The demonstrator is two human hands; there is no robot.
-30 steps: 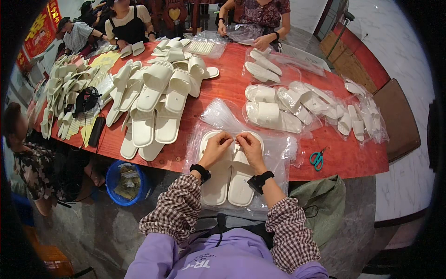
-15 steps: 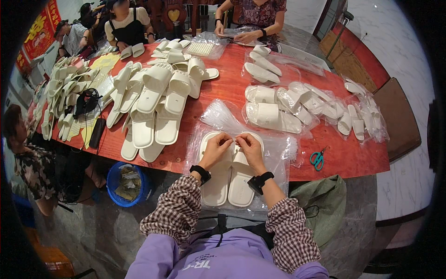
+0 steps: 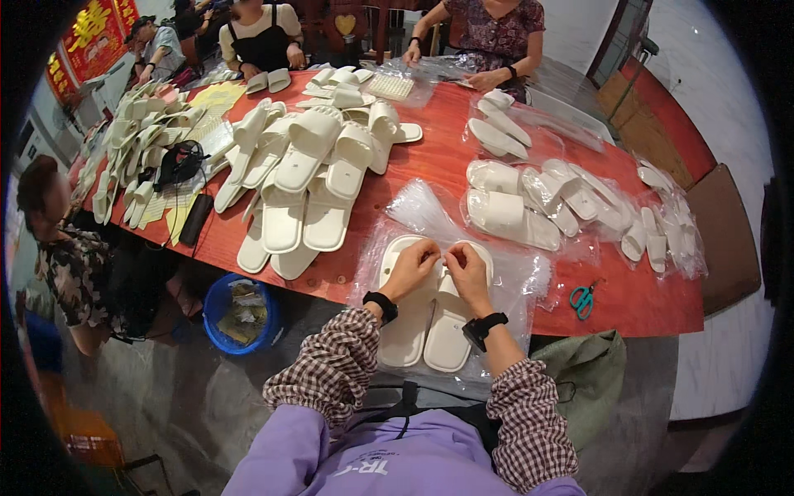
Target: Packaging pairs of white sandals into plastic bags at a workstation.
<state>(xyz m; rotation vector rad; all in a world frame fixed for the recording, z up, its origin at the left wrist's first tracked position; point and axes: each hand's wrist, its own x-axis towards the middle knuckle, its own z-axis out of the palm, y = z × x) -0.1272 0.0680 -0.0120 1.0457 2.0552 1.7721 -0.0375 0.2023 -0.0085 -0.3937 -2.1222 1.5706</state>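
A pair of cream slide slippers lies side by side in front of me, the left slipper point(image 3: 403, 335) and the right slipper point(image 3: 447, 337), on a stack of clear plastic bags point(image 3: 514, 307). Above the left slipper's strap, my left hand point(image 3: 413, 266) is closed in a pinch. My right hand point(image 3: 468, 274) is pinched the same way over the right slipper, its fingertips close to those of the left. Whatever sits between the fingertips is too small to make out. A fanned bundle of thin clear strips point(image 3: 420, 207) rests just beyond the slippers.
Unwrapped slippers point(image 3: 302, 198) are heaped to the left on the red table point(image 3: 397, 178). Bagged slippers point(image 3: 513, 217) lie to the right, with teal scissors point(image 3: 582, 301) nearer the edge. A blue bucket point(image 3: 240, 314) stands on the floor. Other people work around the table.
My view has shifted, so the table and everything on it sits farther right in the picture. Both hands keep their pinch over the slippers. The person across the table has moved their hands apart.
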